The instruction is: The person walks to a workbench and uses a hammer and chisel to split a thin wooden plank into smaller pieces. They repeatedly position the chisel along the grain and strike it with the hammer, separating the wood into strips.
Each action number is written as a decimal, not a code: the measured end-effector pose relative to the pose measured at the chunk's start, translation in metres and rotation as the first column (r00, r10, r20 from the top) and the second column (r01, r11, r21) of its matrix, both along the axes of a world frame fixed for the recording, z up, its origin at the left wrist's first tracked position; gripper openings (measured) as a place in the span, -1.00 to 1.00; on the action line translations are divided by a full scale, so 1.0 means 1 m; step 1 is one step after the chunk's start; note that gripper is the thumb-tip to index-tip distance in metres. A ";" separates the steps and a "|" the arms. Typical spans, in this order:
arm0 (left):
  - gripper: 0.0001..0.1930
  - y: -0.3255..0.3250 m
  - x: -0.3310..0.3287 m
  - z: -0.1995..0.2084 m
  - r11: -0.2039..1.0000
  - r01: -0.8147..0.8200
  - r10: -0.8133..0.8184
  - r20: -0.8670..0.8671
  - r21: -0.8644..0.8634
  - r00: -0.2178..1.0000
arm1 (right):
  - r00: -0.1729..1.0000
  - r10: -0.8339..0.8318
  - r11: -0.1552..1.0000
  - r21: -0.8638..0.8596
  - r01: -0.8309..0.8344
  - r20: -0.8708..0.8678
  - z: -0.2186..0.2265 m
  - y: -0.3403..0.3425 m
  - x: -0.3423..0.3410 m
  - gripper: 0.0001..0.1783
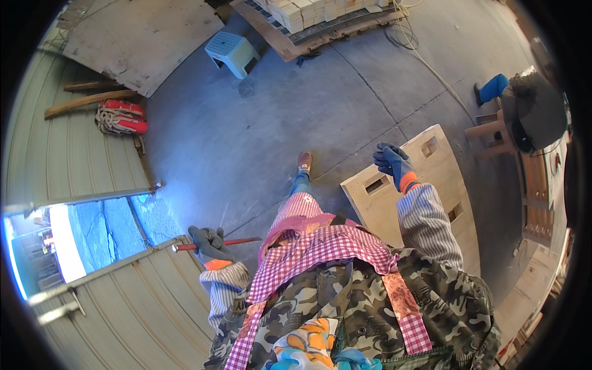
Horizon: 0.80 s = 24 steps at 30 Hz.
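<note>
Left hand (209,242) curled, right hand (393,161) outstretched

The red bar (243,240) is looking like smooth metal, the gloves (393,161) matt cloth, the panel (431,176) bare wood, the stool (229,49) smooth plastic.

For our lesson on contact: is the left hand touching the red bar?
Touching: the head view shows the left hand gripping the red bar, ends protruding both sides.

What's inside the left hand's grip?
The left hand grips a slim red bar. Both ends show; the middle is covered by the hand, so that stretch can't be seen.
</note>
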<state>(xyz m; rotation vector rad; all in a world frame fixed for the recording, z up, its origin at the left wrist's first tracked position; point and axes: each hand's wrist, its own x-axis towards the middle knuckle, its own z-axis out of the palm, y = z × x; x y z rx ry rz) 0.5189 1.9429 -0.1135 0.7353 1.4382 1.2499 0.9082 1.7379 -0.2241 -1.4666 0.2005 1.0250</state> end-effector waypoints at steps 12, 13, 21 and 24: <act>-0.58 0.202 0.326 0.018 0.846 0.533 -0.532 -0.032 0.008 0.846 | 0.491 -0.814 0.579 -0.495 0.648 -0.310 -0.131 -0.244 -0.083 -0.86; -0.59 0.211 0.358 0.013 0.806 0.592 -0.591 -0.022 0.029 0.806 | 0.450 -0.786 0.608 -0.402 0.684 -0.423 -0.142 -0.260 -0.099 -0.78; -0.62 0.234 0.607 -0.030 0.658 0.752 -0.753 -0.027 -0.050 0.657 | 0.350 -0.786 0.612 -0.558 0.561 -0.510 -0.172 -0.165 0.040 -0.83; -0.61 0.233 0.692 -0.025 0.658 0.749 -0.752 -0.015 -0.070 0.659 | 0.510 -0.781 0.611 -0.607 0.508 -0.359 -0.117 -0.106 0.223 -0.66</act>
